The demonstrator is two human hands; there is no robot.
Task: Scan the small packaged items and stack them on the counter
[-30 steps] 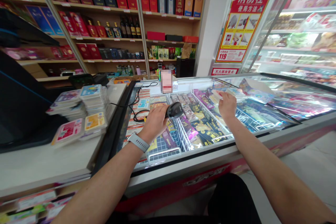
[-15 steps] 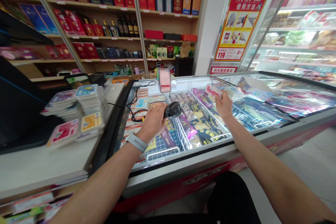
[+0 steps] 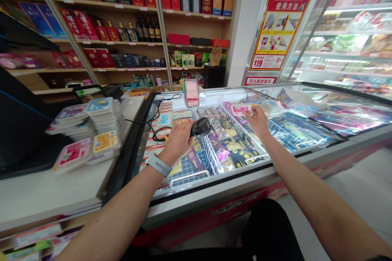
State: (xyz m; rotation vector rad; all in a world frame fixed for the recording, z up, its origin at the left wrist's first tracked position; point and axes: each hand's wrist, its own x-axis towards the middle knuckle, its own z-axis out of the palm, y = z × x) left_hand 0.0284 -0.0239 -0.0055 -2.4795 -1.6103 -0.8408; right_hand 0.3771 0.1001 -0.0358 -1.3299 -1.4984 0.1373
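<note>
Left hand (image 3: 178, 140) is clenched around the black barcode scanner (image 3: 201, 127), holding it over the glass lid of the freezer (image 3: 232, 189) with its head turned toward the right. Right hand (image 3: 259, 121) has its fingers (image 3: 251, 111) pinched on a small pink-and-white packet (image 3: 241, 109), held up above the wire baskets (image 3: 211, 159) of frozen snacks, near the scanner but not touching it. By my read, the packet is picked and presented, and the scan itself looks like the step in hand; can't tell whether it has registered. Stacks of flat packets (image 3: 92, 130) sit on the counter (image 3: 45, 195) to the left, apart from both hands.
</note>
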